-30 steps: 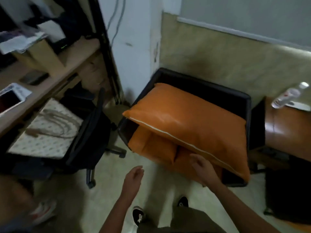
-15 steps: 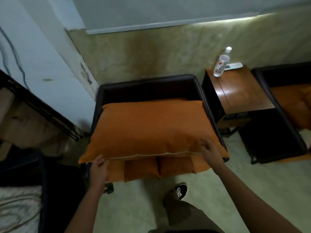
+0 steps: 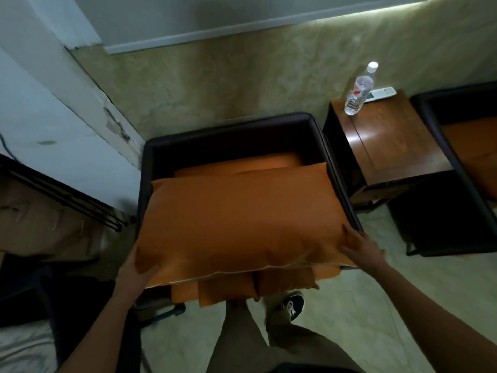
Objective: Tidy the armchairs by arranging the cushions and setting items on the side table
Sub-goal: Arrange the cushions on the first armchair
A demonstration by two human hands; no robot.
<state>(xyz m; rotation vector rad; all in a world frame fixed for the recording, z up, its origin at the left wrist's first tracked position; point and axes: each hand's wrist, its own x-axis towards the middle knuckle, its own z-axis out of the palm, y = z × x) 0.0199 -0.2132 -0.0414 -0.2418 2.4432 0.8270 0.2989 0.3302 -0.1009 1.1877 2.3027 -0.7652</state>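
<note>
A large orange cushion [image 3: 242, 216] lies across the dark armchair [image 3: 231, 130] in front of me. My left hand [image 3: 135, 270] grips its front left corner, thumb on top. My right hand [image 3: 360, 247] holds its front right corner with fingers curled over the edge. Smaller orange cushions [image 3: 242, 290] stick out beneath it at the chair's front, and another orange cushion [image 3: 236, 166] shows behind it. A wooden side table [image 3: 398, 152] stands to the right, carrying a clear water bottle [image 3: 359, 90] and a white remote [image 3: 382, 93].
A second dark armchair [image 3: 457, 232] with an orange seat [image 3: 473, 146] sits right of the side table. A black-framed desk [image 3: 59, 195] and an office chair [image 3: 40, 305] stand at the left. The wall runs close behind the furniture. My legs and shoe [image 3: 291, 305] are on pale floor.
My left hand came up and took the cushion's front left corner. Both hands have pushed the large cushion back into the chair; the view has swung to face the chair.
</note>
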